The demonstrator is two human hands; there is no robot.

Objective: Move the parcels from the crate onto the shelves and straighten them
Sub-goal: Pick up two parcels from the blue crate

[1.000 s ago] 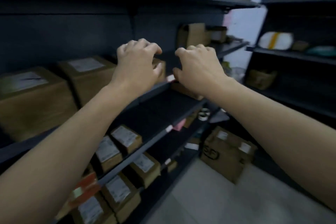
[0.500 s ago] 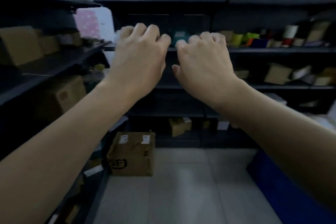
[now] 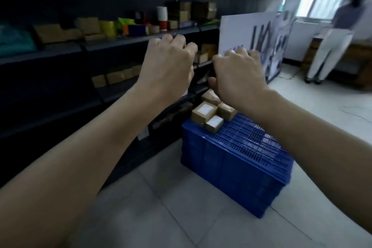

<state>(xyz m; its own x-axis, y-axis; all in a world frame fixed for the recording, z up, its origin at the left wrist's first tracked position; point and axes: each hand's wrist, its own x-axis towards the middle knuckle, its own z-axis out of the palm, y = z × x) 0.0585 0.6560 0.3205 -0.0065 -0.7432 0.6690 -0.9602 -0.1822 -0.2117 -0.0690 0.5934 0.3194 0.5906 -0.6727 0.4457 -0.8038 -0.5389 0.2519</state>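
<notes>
A blue plastic crate (image 3: 231,167) stands on the floor beside the dark shelves (image 3: 130,41). Several small brown parcels lie at the far corner of its perforated top, among them a labelled box (image 3: 204,112) and a smaller one (image 3: 214,124). My left hand (image 3: 169,66) and my right hand (image 3: 237,78) are stretched out side by side in the air above the crate. Their fingers are loosely curled and hold nothing. My right hand hides part of the parcel pile.
The shelves on the left carry cardboard boxes, tape rolls and coloured packets. A white printed board (image 3: 247,34) leans at the shelf's far end. A person (image 3: 334,38) stands at a counter at the far right. Grey tiled floor (image 3: 171,197) lies in front of the crate.
The view has swung right, from one shelf row past another to the blue crate. Both hands have kept the same empty, outstretched pose.
</notes>
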